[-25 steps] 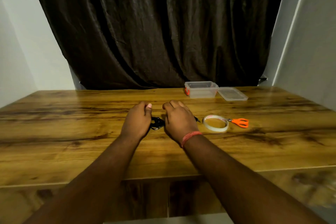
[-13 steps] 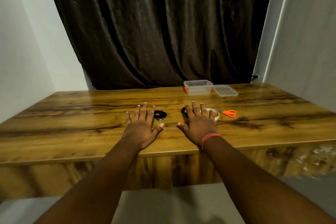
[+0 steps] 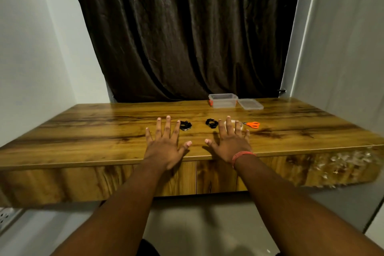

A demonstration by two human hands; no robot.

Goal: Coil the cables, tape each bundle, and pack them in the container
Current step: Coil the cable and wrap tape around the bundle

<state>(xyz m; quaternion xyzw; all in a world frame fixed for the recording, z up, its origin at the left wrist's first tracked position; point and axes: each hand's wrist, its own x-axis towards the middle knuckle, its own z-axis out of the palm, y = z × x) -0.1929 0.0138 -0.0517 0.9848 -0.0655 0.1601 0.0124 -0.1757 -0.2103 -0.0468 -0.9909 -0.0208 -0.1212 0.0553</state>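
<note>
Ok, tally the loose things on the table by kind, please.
Cable bundles: 2
Tape roll: 1, partly behind the right hand
Scissors: 1
Container: 1
Lid: 1
Total: 6

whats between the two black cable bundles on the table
Only bare wood of the table, in the head view: the left cable bundle and the right cable bundle lie apart with nothing between them.

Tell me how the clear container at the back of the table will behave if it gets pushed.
The clear container looks thin-walled, empty plastic, so it is probably light and would slide easily on the glossy table. It is low and wide, so tipping seems unlikely. Its lid lies beside it, so the open walls may flex if squeezed.
</note>
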